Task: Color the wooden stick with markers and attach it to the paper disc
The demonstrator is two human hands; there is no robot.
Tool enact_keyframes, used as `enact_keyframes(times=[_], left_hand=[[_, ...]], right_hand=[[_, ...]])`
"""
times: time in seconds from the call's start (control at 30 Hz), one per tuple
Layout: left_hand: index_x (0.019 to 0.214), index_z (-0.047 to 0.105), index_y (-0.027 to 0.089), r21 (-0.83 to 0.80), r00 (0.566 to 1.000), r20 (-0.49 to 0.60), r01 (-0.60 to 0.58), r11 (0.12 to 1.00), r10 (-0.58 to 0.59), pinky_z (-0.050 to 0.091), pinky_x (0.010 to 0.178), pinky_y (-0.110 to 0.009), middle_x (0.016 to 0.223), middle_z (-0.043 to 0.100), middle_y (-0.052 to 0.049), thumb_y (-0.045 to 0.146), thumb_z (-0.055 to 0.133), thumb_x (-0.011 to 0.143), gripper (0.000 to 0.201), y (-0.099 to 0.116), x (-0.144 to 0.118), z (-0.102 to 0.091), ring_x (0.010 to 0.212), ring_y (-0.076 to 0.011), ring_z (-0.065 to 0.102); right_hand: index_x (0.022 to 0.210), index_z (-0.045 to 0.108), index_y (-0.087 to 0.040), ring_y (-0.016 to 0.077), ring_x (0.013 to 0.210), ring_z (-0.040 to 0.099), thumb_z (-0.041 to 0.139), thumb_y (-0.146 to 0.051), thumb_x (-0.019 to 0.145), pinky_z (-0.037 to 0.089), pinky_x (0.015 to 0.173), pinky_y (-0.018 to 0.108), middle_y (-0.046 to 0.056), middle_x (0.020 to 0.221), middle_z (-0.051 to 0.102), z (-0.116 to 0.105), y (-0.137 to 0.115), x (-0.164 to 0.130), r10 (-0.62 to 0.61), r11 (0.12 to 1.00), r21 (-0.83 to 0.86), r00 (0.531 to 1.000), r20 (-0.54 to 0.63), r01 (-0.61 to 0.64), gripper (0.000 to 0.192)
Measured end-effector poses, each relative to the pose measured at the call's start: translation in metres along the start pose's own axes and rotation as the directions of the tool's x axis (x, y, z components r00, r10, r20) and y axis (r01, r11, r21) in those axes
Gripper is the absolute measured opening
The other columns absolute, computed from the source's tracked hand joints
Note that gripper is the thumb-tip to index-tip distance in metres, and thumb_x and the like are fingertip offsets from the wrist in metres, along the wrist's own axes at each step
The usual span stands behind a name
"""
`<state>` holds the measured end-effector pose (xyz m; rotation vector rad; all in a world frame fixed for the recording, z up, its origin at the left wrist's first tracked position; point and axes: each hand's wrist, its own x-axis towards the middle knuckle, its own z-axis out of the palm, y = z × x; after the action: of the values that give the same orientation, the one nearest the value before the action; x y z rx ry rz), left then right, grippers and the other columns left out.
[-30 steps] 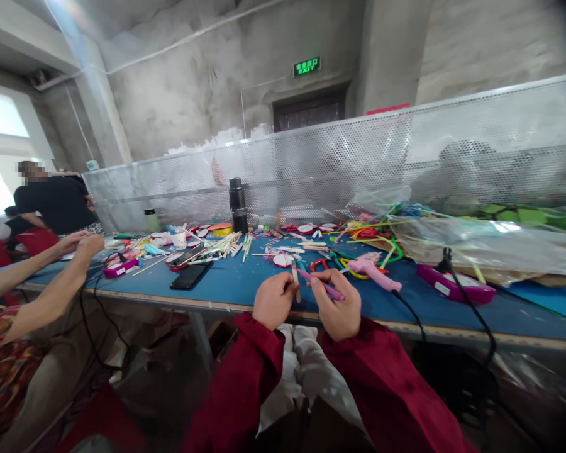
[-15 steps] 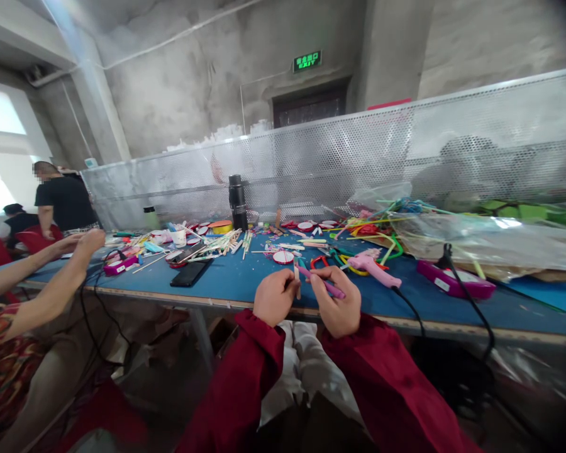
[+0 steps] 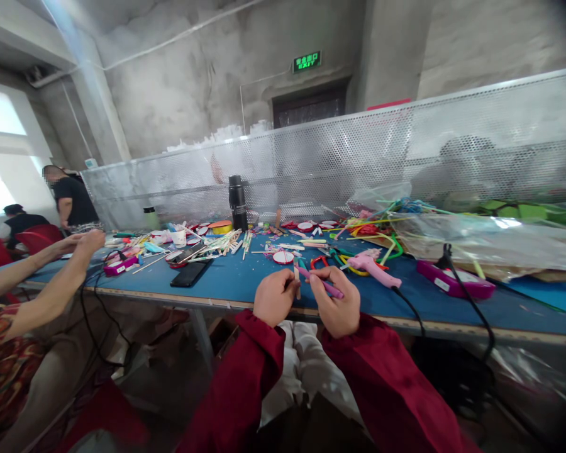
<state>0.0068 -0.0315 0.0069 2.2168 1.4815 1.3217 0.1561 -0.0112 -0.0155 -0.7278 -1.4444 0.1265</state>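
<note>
At the front edge of the table, my left hand (image 3: 276, 297) is closed in a pinch on a small pale strip (image 3: 297, 273) that stands upright. Close beside it, my right hand (image 3: 337, 302) grips a slim purple pen (image 3: 333, 290), its tip tilted toward the strip. Whether tip and strip touch, I cannot tell. Just behind my hands lies a round white disc with a red rim (image 3: 283, 257). A pink glue gun (image 3: 377, 270) rests to the right of my right hand, its black cable running over the table edge.
Left of my hands lies a black phone (image 3: 190, 274), with a heap of paper sticks (image 3: 221, 244) behind. A black flask (image 3: 237, 204) stands farther back. At right are a purple box (image 3: 455, 280) and plastic-wrapped sheets (image 3: 481, 236). A co-worker's hands (image 3: 82, 242) work at far left.
My hands hold almost the same pose, with the pen shifted only very slightly. In the background, a person in a black shirt has moved a little to the right.
</note>
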Motion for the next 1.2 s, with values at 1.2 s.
enact_keyframes(times=[1.2], left_hand=[[0.071, 0.056, 0.021, -0.087, 1.000, 0.005, 0.031, 0.996, -0.031, 0.041, 0.067, -0.025, 0.060, 0.062, 0.004, 0.028, 0.054, 0.097, 0.027, -0.0006, 0.0015, 0.0000, 0.063, -0.0137, 0.057]], right_hand=[[0.086, 0.067, -0.025, 0.0234, 0.083, 0.069, 0.061, -0.032, 0.093, 0.052, 0.074, 0.036, 0.003, 0.081, 0.074, 0.0003, -0.0001, -0.0010, 0.012, 0.999, -0.029, 0.998, -0.063, -0.013, 0.012]])
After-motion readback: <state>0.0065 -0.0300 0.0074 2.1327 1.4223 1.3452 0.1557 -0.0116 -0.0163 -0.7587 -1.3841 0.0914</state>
